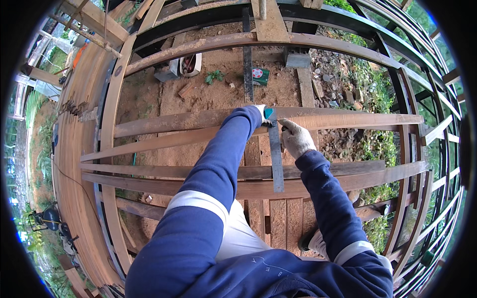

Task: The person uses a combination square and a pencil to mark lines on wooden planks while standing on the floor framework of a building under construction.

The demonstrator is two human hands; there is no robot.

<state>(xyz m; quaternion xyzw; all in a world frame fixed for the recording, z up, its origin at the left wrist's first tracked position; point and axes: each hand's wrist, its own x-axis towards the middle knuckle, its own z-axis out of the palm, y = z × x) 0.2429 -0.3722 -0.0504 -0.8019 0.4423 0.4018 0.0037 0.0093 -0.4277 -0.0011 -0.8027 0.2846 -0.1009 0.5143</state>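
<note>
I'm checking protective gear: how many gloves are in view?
2: one on the left hand, at the far end of the metal square; one on the right hand, beside it.

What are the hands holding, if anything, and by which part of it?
The left hand holds the metal square at its green handle end. Whether the right hand holds anything cannot be told.

Long boards [218, 187] run from left to right. A ruler [276, 161] lies across them, with the left hand [261, 114] at its far end and the right hand [297, 139] just right of it. Past the boards, a box [261, 77] sits between a little plant [214, 76] on its left and stones [338, 85] on its right. Planks [74, 154] lie far left.
</note>
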